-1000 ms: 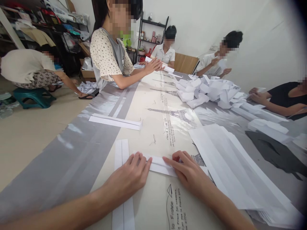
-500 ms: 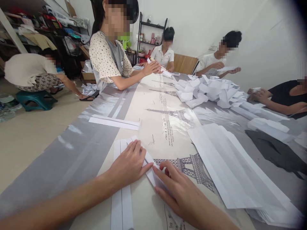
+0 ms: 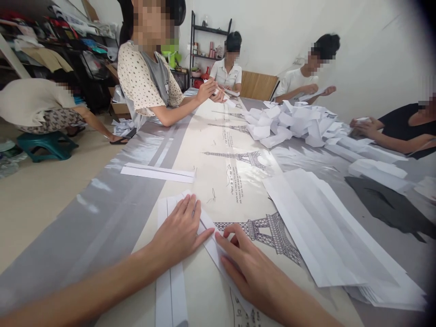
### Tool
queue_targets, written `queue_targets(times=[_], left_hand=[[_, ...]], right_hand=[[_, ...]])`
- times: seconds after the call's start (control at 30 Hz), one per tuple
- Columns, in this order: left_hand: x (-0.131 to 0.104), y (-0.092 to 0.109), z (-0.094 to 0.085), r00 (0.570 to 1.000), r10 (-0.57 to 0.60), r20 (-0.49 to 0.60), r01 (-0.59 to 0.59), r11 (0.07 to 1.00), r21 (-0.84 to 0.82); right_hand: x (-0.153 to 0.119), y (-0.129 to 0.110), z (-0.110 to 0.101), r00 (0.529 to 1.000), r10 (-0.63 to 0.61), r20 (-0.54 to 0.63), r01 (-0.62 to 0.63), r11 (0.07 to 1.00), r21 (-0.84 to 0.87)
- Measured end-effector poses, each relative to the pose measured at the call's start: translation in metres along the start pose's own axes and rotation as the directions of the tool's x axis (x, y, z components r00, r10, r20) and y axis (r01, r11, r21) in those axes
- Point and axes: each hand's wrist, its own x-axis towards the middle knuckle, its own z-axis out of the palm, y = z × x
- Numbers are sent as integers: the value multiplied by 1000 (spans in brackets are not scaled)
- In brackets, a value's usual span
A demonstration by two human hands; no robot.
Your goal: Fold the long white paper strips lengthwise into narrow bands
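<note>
A folded white paper strip (image 3: 211, 249) lies slanted on the table between my hands. My left hand (image 3: 180, 227) rests flat on its upper end, fingers extended and thumb out toward the right. The fingers of my right hand (image 3: 243, 259) are curled at the strip's right edge, thumb and forefinger close to its surface; part of the strip is hidden under this hand. Beneath my left hand and wrist runs another long folded strip (image 3: 171, 290), pointing toward me. A third strip (image 3: 158, 172) lies crosswise farther up.
A stack of white sheets (image 3: 327, 231) lies at right, beside a dark cloth (image 3: 384, 202). Behind it is a heap of folded papers (image 3: 296, 120). Several people sit around the table (image 3: 102, 218), one close at the left; another crouches on a green stool (image 3: 47, 145).
The view has shifted slightly, moving the scene left and up. My hands keep nearly the same place on the strip. The nearest person's hands have risen a little with a paper.
</note>
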Motion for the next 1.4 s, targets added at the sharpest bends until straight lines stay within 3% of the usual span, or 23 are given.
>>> queue_targets(times=[0.3, 0.53, 0.77, 0.9, 1.03, 1.17, 1.4], left_hand=[[-3, 2, 9, 998, -51, -39, 50, 999, -18], [-4, 3, 11, 999, -38, -32, 39, 999, 7], [1, -6, 0, 999, 13, 52, -13, 1000, -2], [7, -25, -8, 991, 82, 105, -75, 995, -72], [12, -40, -11, 977, 112, 181, -89, 987, -132], [13, -40, -12, 979, 100, 176, -74, 987, -146], [12, -30, -16, 987, 106, 123, -94, 991, -98]], right_hand=[[1, 0, 0, 999, -20, -31, 19, 999, -48], [-1, 0, 0, 1000, 1, 23, -1, 1000, -16], [-4, 7, -30, 982, 32, 185, -59, 988, 144], [-3, 9, -37, 982, -44, 183, 12, 985, 172], [1, 13, -27, 982, -151, 113, 142, 987, 81], [5, 22, -16, 953, -297, 61, 297, 955, 20], [3, 25, -8, 947, -320, 12, 320, 947, -11]])
